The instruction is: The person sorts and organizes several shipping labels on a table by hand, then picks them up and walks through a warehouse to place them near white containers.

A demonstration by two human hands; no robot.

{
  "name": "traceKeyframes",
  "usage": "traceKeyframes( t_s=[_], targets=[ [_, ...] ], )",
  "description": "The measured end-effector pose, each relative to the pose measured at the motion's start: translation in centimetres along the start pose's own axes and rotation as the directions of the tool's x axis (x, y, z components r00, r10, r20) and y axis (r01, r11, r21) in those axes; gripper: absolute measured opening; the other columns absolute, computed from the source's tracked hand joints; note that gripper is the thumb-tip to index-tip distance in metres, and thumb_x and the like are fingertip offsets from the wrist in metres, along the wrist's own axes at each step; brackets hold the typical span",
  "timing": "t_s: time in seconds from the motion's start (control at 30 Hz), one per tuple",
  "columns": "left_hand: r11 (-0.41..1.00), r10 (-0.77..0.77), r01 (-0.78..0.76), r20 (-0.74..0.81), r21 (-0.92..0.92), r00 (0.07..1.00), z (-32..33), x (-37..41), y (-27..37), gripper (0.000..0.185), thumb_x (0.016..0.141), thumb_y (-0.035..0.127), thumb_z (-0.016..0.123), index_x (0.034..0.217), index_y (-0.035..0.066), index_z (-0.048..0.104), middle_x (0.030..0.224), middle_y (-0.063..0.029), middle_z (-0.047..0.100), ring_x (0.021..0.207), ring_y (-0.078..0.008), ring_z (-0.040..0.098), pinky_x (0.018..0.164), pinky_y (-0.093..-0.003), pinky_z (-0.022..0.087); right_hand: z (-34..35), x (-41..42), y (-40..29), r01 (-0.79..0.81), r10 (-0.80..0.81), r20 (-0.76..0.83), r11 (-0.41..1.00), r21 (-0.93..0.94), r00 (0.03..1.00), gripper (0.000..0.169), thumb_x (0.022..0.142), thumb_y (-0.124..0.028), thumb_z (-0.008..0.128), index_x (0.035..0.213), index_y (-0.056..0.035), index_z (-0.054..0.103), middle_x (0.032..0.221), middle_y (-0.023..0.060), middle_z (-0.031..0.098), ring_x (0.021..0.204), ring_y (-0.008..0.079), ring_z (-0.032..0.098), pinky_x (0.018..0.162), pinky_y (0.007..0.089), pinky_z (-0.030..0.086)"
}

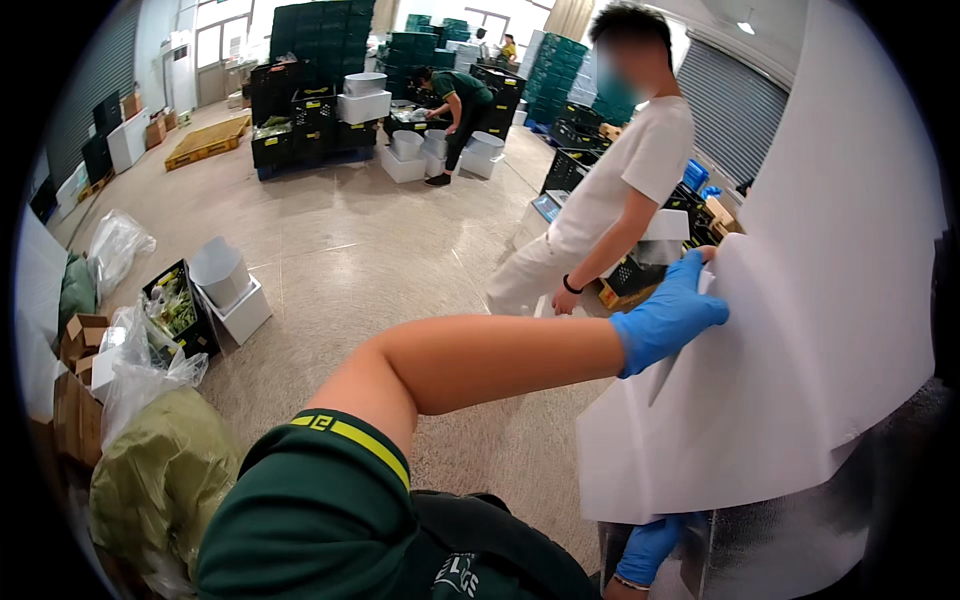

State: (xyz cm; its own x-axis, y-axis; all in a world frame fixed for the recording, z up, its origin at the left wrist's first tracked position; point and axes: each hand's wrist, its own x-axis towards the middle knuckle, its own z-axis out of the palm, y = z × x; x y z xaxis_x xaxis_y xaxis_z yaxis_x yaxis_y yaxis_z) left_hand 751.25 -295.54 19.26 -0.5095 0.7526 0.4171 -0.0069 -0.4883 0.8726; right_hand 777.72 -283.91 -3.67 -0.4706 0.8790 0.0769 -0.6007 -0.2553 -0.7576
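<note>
My left arm reaches across to the right, and my left hand (pixel 671 315) in a blue glove pinches the edge of a large white flexible sheet (pixel 742 420). The sheet hangs in a curve and looks layered or folded at the grip. My right hand (pixel 649 551), also gloved in blue, is low at the bottom right beneath the sheet's lower edge. Its fingers are hidden, so what they hold cannot be seen. Silvery foil-like material (pixel 787 540) lies below the sheet, beside my right hand. More white sheet (pixel 847 187) rises along the right side.
A person in a white shirt (pixel 622 165) stands close by, beyond my left hand. Another person (pixel 465 97) bends over black crates. On the left are a black crate of greens (pixel 176 307), a white foam box (pixel 240 311) and a greenish sack (pixel 161 457).
</note>
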Motion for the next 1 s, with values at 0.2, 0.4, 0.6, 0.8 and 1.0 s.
traceKeyframes(
  t_s=[0.2, 0.4, 0.6, 0.8, 1.0],
  targets=[
    [0.992, 0.122, -0.119, -0.119, 0.029, 0.985, -4.6, 1.8, -1.1, 0.071, 0.077, 0.008, 0.054, 0.139, 0.009, 0.021, 0.124, -0.011, 0.043, 0.113, -0.0189, 0.046, 0.096, -0.0297, 0.037, 2.1, 6.5, 2.3, -0.116, 0.122, 0.131, 0.992, -0.055, 0.984, 0.044, 0.083, -0.014, 0.056, 0.124, -0.0001, 0.046, 0.122, 0.01, 0.052, 0.112, 0.0226, 0.049, 0.098, 0.0368, 0.04],
    [0.992, 0.121, -0.114, -0.249, 0.044, 0.961, -10.4, 5.5, -0.8, 0.07, 0.075, 0.007, 0.054, 0.138, 0.01, 0.023, 0.117, -0.0091, 0.048, 0.102, -0.0162, 0.051, 0.089, -0.0287, 0.043, 6.7, 13.4, 6.6, -0.165, 0.167, 0.264, 0.986, -0.031, 0.95, 0.041, 0.084, -0.013, 0.055, 0.123, -0.0022, 0.047, 0.122, 0.0101, 0.052, 0.112, 0.0228, 0.05, 0.097, 0.0364, 0.041],
    [0.99, 0.13, -0.107, -0.301, 0.093, 0.945, -19.6, 9.9, -0.8, 0.068, 0.074, 0.007, 0.054, 0.137, 0.008, 0.027, 0.108, -0.0087, 0.053, 0.091, -0.0155, 0.054, 0.084, -0.0282, 0.044, 13.7, 19.4, 13.1, -0.227, 0.223, 0.313, 0.974, -0.025, 0.923, 0.037, 0.085, -0.012, 0.053, 0.12, -0.0005, 0.049, 0.121, 0.0104, 0.053, 0.112, 0.0224, 0.05, 0.096, 0.0355, 0.041],
    [0.981, 0.158, -0.115, -0.299, 0.156, 0.941, -31.9, 18.1, -0.4, 0.069, 0.075, 0.011, 0.056, 0.138, 0.008, 0.026, 0.108, -0.0082, 0.053, 0.092, -0.0143, 0.054, 0.082, -0.028, 0.043, 22.9, 27.5, 22.2, -0.291, 0.294, 0.365, 0.955, -0.064, 0.884, 0.034, 0.088, -0.012, 0.05, 0.12, 0.0006, 0.049, 0.12, 0.0091, 0.052, 0.11, 0.0197, 0.05, 0.094, 0.0327, 0.041],
    [0.986, 0.115, -0.08, -0.255, 0.144, 0.96, -44.3, 27.6, 1.9, 0.069, 0.076, 0.016, 0.057, 0.138, 0.012, 0.028, 0.103, -0.007, 0.054, 0.089, -0.0134, 0.054, 0.083, -0.0306, 0.043, 34.6, 35.1, 30.0, -0.29, 0.281, 0.353, 0.957, -0.031, 0.892, 0.032, 0.088, -0.013, 0.05, 0.117, -0.0005, 0.051, 0.117, 0.0084, 0.055, 0.109, 0.02, 0.051, 0.093, 0.0328, 0.042]
  ],
)
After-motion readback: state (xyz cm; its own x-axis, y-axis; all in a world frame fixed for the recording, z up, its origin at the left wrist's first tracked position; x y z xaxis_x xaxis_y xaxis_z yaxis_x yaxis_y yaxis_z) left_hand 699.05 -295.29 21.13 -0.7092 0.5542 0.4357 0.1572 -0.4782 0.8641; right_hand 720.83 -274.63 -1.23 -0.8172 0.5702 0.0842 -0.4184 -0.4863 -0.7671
